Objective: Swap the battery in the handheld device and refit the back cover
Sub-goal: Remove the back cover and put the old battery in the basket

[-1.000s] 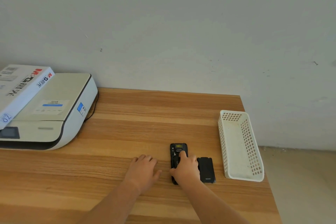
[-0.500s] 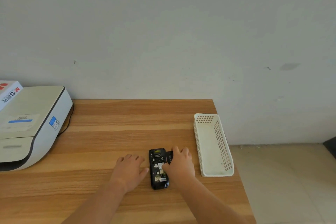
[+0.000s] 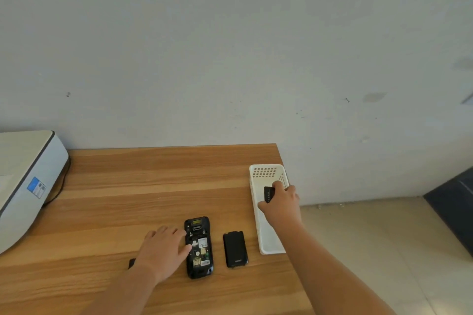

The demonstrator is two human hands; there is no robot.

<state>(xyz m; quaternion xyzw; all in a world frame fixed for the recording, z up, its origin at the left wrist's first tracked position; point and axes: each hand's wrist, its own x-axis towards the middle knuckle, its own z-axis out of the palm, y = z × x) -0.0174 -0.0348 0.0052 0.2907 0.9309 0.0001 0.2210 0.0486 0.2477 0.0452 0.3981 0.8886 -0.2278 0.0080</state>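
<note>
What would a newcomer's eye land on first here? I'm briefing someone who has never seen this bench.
The black handheld device lies face down near the wooden table's front edge, its battery bay open, the left hand steadying it. The flat black back cover lies just right of it. Farther right, the right hand holds a small black battery over the white perforated plastic basket.

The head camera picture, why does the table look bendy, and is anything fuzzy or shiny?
Head view: the wide-angle lens makes the brown wooden table fan outward. Head view: soft, even daylight, faint shadows only, no glare. Head view: the black handheld device with its back open is fairly sharp, though its labels are too small to read; the right hand over the white perforated plastic basket looks slightly soft.
</note>
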